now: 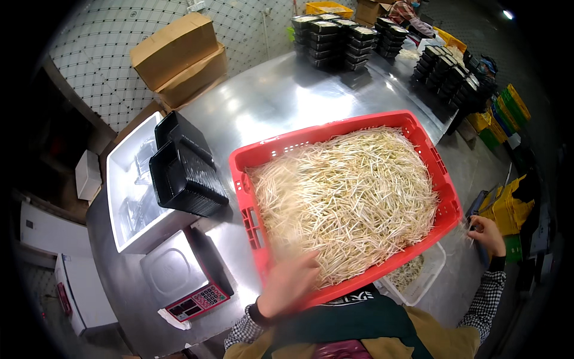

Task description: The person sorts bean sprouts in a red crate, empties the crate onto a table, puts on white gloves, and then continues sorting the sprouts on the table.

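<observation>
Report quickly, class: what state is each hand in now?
Left hand: blurred over the bean sprouts; open or closed cannot be told.
Right hand: fingers bent, beside the red crate; grip unclear.

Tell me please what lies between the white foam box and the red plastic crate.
In the head view, nested black plastic trays stand beside the white foam box; then a narrow bare strip of steel tabletop runs to the red plastic crate.
</observation>
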{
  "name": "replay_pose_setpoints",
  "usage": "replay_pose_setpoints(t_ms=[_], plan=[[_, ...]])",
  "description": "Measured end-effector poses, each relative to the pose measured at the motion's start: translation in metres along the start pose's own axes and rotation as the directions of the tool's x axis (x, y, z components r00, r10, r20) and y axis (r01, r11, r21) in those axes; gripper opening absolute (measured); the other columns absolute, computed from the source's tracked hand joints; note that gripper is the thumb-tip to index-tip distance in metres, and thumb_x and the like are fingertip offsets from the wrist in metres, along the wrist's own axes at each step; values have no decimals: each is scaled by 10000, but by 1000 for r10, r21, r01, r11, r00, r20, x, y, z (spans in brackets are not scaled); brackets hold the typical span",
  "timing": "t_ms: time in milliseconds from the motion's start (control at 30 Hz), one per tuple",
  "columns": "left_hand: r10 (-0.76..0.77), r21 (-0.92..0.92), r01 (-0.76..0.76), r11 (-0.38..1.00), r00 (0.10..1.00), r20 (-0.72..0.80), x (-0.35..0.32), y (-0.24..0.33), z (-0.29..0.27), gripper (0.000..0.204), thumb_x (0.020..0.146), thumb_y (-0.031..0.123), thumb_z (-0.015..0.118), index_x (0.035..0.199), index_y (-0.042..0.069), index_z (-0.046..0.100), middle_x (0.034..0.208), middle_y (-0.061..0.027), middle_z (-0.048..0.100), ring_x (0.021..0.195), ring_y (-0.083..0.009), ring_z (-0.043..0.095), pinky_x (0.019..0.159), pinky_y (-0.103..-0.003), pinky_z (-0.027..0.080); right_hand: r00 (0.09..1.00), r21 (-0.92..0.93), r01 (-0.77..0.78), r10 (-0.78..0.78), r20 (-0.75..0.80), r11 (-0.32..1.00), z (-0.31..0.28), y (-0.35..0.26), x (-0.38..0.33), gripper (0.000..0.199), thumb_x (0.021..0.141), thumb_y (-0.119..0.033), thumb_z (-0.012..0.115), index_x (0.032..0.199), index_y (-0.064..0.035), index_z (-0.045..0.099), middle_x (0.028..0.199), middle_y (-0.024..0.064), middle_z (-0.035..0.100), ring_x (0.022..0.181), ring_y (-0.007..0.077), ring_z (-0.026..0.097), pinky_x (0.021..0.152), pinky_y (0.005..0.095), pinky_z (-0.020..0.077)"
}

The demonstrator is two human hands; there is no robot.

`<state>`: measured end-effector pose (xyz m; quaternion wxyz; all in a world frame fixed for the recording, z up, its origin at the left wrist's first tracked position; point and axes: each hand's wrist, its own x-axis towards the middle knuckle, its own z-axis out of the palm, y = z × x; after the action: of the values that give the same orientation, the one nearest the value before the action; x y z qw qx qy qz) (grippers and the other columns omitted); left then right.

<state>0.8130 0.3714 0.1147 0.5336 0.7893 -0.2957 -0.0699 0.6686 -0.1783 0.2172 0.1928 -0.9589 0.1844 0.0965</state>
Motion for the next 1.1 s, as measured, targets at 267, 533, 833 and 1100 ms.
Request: replay_pose_setpoints(t_ms=[267,533,833,1100], plan=[[-27,47,27,999,1000,4,-2,-3,0,385,859,63,711,1232,36,622,942,-130,705,817,-256,701,690,-329,552,763,122,637,-600,-241,761,92,-239,95,66,855,-52,693,889,-3,665,881,107,638,816,271,631,732,336,508],[-73,36,75,997,994,-78,-6,-5,3,388,847,73,719,1224,43,629,994,-143,710,834,-255,711,719,-336,570,461,-96,883,-887,-4,459,207,-352,165,142,822,-143,713,885,-20,682,855,115,639,801,285,630,726,401,526],[-104,-19,103,995,992,-76,-4,-5,3,385,839,74,721,1213,36,637,1021,-162,705,843,-272,714,740,-337,569,546,-4,838,-838,1,546,205,-380,197,163,864,-153,658,956,-18,666,874,148,648,869,338,644,773,426,524],[-78,21,80,997,995,-66,-4,-6,2,399,836,78,724,1223,41,634,1007,-148,710,852,-267,714,734,-339,566,563,203,796,-820,101,571,213,-379,209,172,876,-164,680,952,-11,669,854,129,656,776,268,656,685,392,527]])
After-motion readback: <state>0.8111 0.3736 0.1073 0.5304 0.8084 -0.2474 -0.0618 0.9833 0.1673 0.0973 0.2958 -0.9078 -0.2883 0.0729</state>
